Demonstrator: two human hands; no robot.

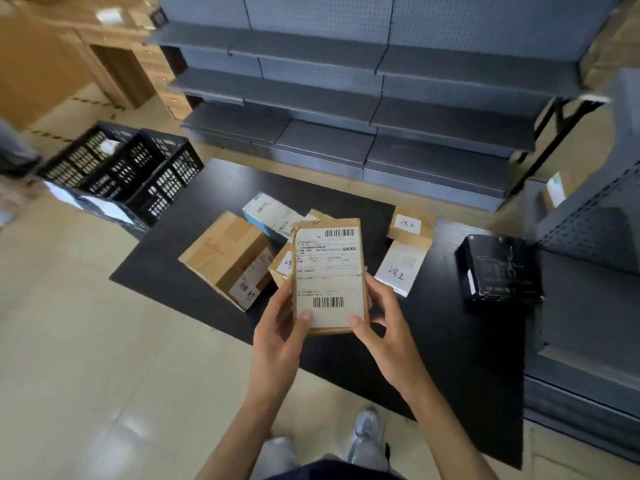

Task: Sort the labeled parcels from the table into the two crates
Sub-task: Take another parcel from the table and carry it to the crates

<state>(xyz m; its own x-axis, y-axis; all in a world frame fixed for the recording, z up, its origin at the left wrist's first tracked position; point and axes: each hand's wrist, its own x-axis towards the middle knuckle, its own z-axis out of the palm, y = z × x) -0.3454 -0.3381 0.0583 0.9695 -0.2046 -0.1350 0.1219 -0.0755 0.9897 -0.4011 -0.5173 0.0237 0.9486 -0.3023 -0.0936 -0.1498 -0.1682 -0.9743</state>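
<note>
Held parcel (327, 277): brown cardboard, white paper label
Bench (433, 327): matt black
Crates (138, 174): black plastic lattice
Floor (86, 341): glossy tile
Shelves (346, 98): grey perforated metal

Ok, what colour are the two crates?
Black crates with lattice sides, seen in the head view.

A flat parcel (328, 276) is held above the near part of the table (433, 341) between the left hand (277, 336) and right hand (382, 327). Behind it, on the table, other parcels are spread — a large box (227, 256) to the left, two small ones (403, 251) to the right. Two crates (121, 168) are set on the floor, left of the table; shelves (346, 98) are placed behind.
</note>
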